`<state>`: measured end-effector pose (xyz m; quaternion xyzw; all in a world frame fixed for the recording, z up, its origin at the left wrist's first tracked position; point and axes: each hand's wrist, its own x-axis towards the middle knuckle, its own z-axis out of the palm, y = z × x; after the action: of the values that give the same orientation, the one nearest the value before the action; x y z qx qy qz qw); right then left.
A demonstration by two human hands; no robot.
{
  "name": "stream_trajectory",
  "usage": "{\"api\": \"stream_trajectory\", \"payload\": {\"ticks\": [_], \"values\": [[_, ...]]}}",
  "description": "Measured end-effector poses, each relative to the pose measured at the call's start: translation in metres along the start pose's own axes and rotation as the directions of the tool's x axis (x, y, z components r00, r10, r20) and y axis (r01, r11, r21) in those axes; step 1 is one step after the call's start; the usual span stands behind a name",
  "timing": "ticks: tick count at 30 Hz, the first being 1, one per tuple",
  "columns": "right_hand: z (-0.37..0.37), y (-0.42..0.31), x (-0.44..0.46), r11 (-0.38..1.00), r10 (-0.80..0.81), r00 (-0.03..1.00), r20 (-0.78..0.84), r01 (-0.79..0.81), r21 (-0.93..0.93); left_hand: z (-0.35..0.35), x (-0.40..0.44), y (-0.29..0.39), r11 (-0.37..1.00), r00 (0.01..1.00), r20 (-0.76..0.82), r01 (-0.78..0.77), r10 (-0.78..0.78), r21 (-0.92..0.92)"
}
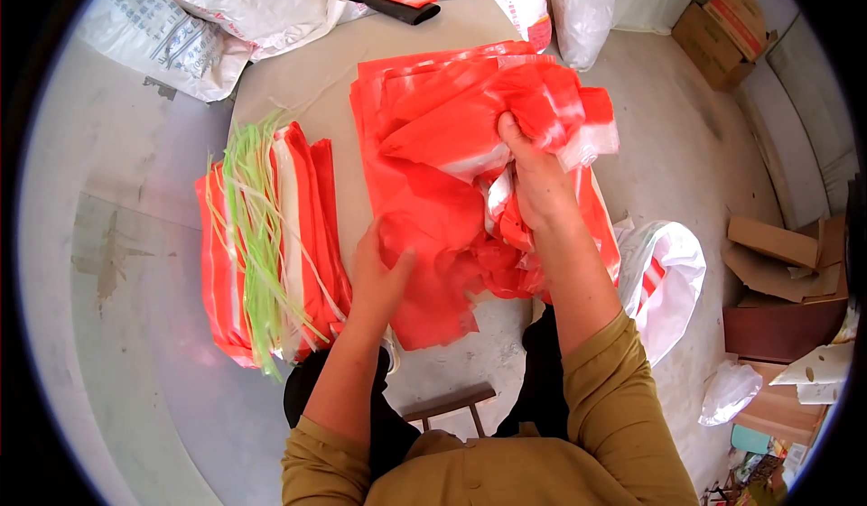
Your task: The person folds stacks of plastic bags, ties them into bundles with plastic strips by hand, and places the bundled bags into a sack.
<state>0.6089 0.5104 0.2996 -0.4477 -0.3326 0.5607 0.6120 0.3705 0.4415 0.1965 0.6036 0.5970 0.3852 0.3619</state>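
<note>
My right hand (pixel 542 181) is closed on a crumpled red plastic bag (pixel 533 100), its thumb pressed on top of the folds. Beneath it lies a stack of flat red plastic bags (pixel 397 163) with pale, shiny edges. My left hand (pixel 377 276) rests by the left lower edge of the stack, thumb and fingers apart, against the red plastic. Left of that hand sits a thick bundle of red-and-white striped bags (pixel 312 199), with green plastic strips (pixel 257 235) draped over it.
The table (pixel 298 91) carries a black-and-red roll (pixel 395 3) at its far edge. White sacks (pixel 253 5) stand behind. At right, a white sack (pixel 673 262) holds something red-striped, and cardboard boxes (pixel 786 262) stand on the floor. A wooden stool (pixel 449 405) is between my legs.
</note>
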Motion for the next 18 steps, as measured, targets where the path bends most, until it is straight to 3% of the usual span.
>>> {"api": "stream_trajectory", "payload": {"ticks": [3,6,12,15,18], "values": [[-0.003,-0.001,0.004,0.992,0.084,0.995,-0.054,-0.078,0.097,-0.002,-0.003,0.024,0.897,0.966,0.037,0.251,-0.255,-0.364],[-0.003,0.003,0.006,0.994,0.094,0.992,-0.082,-0.089,0.062,-0.016,-0.001,0.051,0.755,0.894,0.118,0.431,-0.433,-0.494],[-0.005,0.01,0.008,0.994,0.067,0.996,-0.056,-0.062,0.087,-0.017,-0.006,0.044,0.763,0.887,0.158,0.454,-0.433,-0.46],[-0.006,0.009,0.008,0.991,0.117,0.99,-0.074,-0.111,0.07,-0.013,-0.007,0.028,0.865,0.942,0.12,0.335,-0.313,-0.374],[-0.003,0.005,0.005,0.989,0.125,0.99,-0.067,-0.119,0.083,-0.015,-0.017,0.044,0.804,0.938,0.21,0.346,-0.277,-0.484]]}}
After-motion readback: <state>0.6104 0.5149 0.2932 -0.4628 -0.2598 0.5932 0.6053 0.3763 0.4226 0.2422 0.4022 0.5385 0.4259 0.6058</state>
